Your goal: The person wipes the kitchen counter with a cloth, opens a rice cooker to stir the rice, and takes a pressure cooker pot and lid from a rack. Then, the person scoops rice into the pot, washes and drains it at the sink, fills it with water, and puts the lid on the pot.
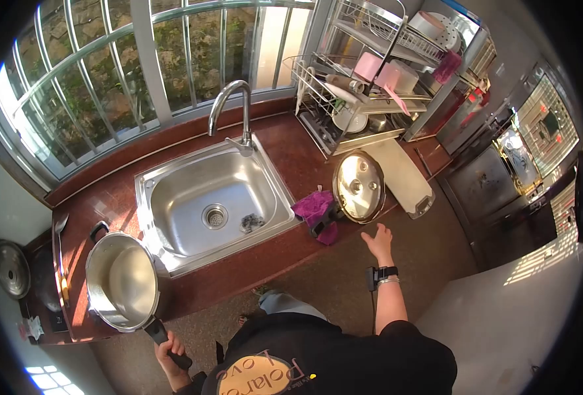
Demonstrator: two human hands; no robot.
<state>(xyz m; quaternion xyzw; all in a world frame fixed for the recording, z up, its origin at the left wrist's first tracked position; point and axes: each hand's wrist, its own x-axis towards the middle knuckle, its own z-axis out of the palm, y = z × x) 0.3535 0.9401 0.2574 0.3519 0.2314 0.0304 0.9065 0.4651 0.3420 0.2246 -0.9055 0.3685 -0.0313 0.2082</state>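
Lower left of frame: left hand (pixel 171 352), grip clenched on the black handle of 1 steel pot (pixel 121 282), which stands open on the desk (pixel 265 260) near its front edge; handle axis runs from pot toward lower right. Lower centre: right hand (pixel 378 241), grip released, fingers spread, nearest to 1 round lid (pixel 358 186) just above it. Purple cloth (pixel 314 207) lies left of lid. Centre: sink (pixel 215 201), tap (pixel 233 108). Upper right: dish rack (pixel 364 79). Open floor below the desk edge.
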